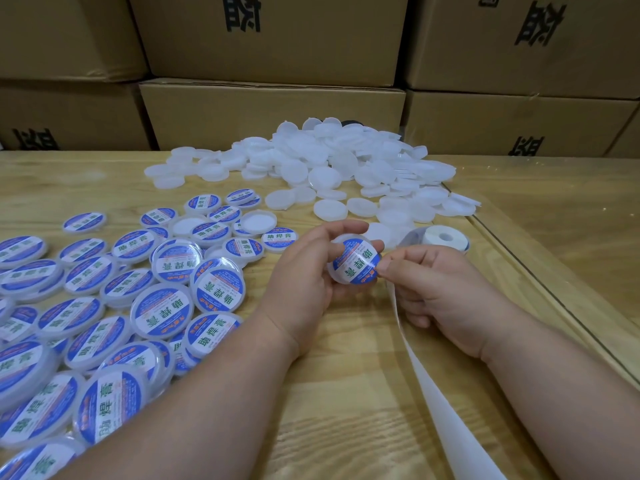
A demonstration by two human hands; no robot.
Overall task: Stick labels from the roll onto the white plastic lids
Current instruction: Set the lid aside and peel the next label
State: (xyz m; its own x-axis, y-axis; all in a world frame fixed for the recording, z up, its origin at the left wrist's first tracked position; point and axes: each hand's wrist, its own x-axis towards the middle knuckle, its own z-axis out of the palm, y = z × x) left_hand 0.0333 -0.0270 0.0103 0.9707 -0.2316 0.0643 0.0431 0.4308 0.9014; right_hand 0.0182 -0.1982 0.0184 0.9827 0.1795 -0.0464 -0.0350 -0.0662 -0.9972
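Observation:
My left hand (304,271) grips a white plastic lid (353,261) above the wooden table, its face turned towards me. A round blue-and-white label (356,259) lies on the lid. My right hand (429,282) pinches the label's right edge with thumb and forefinger. The label roll (443,237) lies on the table just behind my right hand. Its bare white backing strip (436,393) runs under that hand and down to the bottom edge of the view.
A heap of plain white lids (332,168) covers the far middle of the table (346,393). Several labelled lids (138,289) spread over the left side. Stacked cardboard boxes (270,112) wall off the back. A table seam runs along the right.

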